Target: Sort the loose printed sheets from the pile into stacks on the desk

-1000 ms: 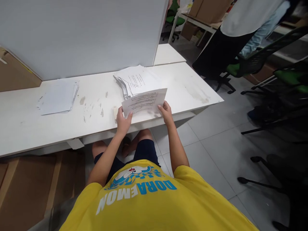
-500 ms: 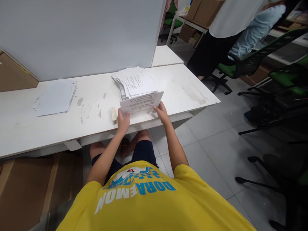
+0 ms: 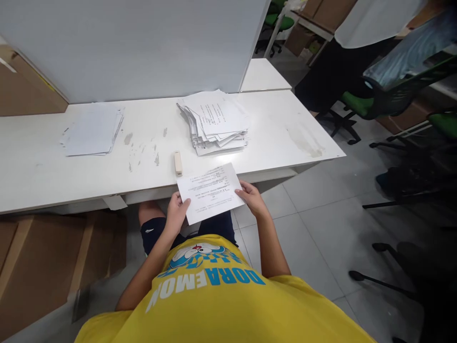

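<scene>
Between my two hands is a printed sheet of paper point(image 3: 211, 194), held tilted over the table's front edge and my lap; whether more than one sheet is there I cannot tell. My left hand point(image 3: 176, 212) pinches its left edge, thumb on top. On the opposite edge, my right hand point(image 3: 253, 197) grips with the thumb over the print. Just beyond the sheet's left corner a small cream stapler point(image 3: 178, 163) lies on the table. Farther back sits a thick, uneven stack of printed papers point(image 3: 217, 121).
The white table point(image 3: 150, 176) carries a thinner pile of papers point(image 3: 94, 131) on the left. A grey partition point(image 3: 135, 52) rises behind it, with a cardboard box point(image 3: 32, 85) against it. More boxes point(image 3: 43, 257) stand below. Another person point(image 3: 378, 24) and office chairs point(image 3: 360, 102) are at right.
Both hands have drawn the sheet back from the stack toward my body and tipped it flatter, so its print faces up. The stack's front now shows. The camera view has shifted a little.
</scene>
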`<state>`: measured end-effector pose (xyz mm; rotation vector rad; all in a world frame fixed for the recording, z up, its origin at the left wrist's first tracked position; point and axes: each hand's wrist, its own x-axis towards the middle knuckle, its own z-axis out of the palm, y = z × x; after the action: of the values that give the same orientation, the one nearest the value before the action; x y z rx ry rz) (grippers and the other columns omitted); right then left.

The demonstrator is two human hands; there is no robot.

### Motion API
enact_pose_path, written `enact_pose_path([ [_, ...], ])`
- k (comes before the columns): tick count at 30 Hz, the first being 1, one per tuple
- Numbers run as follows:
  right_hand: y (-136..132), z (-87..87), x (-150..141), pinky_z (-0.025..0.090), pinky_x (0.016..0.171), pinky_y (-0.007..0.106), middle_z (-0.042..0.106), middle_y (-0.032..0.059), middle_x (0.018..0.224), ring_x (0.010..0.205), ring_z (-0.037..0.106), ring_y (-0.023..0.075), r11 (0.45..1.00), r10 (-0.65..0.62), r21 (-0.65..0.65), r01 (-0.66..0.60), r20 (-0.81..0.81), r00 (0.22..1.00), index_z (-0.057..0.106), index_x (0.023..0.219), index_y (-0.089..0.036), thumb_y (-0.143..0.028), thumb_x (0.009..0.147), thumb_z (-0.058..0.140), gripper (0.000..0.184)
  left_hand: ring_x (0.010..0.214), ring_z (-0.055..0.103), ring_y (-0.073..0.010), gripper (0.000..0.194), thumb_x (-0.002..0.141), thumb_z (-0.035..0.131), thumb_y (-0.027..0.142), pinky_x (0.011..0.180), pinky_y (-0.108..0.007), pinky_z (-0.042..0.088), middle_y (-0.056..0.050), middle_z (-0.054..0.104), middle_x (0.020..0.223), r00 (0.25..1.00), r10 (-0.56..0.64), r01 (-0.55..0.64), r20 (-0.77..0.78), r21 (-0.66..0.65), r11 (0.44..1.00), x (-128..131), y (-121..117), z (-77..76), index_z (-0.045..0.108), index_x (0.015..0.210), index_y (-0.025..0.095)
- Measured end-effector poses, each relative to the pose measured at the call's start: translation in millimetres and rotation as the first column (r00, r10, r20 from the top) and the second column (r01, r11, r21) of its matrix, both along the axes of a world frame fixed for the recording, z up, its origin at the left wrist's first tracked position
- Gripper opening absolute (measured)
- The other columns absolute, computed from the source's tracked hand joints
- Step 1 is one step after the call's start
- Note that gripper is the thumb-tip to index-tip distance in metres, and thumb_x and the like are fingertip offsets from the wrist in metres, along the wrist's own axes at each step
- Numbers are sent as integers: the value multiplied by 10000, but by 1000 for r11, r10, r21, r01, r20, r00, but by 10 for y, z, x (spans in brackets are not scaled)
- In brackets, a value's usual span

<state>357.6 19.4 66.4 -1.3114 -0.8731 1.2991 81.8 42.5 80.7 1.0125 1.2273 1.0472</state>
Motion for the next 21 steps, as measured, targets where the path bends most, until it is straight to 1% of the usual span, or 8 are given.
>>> enact_pose_path([
  [1,-41,-29,-53,547,770,388,764,49,970,845,706,247,1000,-6,-21,6,-20,1000,673,1131,-235,-481,672,790,534,834,711,-248,497,684,751,437,772,-405,566,-91,736,911,1000,10,-10,7,-32,999,-40,-34,-39,519,1043,184],
  [3,-76,-57,-139,549,735,384,765,50,923,802,706,244,999,-28,-44,26,-32,999,666,1131,-229,-487,663,793,549,828,713,-242,537,676,759,431,765,-396,566,-99,739,927,999,40,-40,5,-41,998,-90,-36,-93,506,1080,185],
  [7,-24,-29,-223,562,746,409,764,56,934,821,709,258,997,-76,-25,76,-25,997,650,1153,-228,-505,669,782,573,841,708,-224,531,700,733,398,740,-346,551,-86,729,933,995,96,-95,-16,29,995,-110,110,-156,493,1126,191],
  [9,23,-3,-233,566,766,428,764,57,931,837,710,268,994,-107,-26,107,-19,994,642,1164,-227,-505,661,783,592,788,698,-201,524,720,709,373,689,-309,536,-62,717,898,994,103,-100,-43,54,993,-111,194,-188,486,1159,194],
  [12,77,28,-229,561,797,450,763,55,871,845,710,282,986,-160,-43,160,5,987,632,1175,-211,-493,626,798,639,695,668,-161,529,737,684,331,628,-263,502,-26,690,850,988,114,-106,-101,77,991,-116,270,-229,472,1204,203],
  [14,88,48,-223,558,806,458,761,59,855,846,710,288,983,-172,-55,173,25,985,631,1177,-203,-485,615,803,652,681,659,-150,528,741,676,316,622,-252,492,-20,679,850,985,118,-109,-127,75,991,-121,277,-238,467,1214,207],
  [18,51,85,-222,563,800,469,762,72,892,855,710,295,984,-158,-73,162,56,986,630,1204,-205,-486,645,788,645,699,662,-161,544,747,667,317,628,-259,496,-28,681,857,986,101,-94,-136,55,994,-123,230,-211,456,1236,208],
  [21,19,91,-232,565,799,470,760,76,899,874,709,302,985,-160,-60,163,56,986,625,1225,-206,-492,660,779,652,690,653,-156,550,746,671,325,625,-256,493,-26,679,860,985,107,-100,-136,58,993,-114,208,-187,453,1237,209],
])
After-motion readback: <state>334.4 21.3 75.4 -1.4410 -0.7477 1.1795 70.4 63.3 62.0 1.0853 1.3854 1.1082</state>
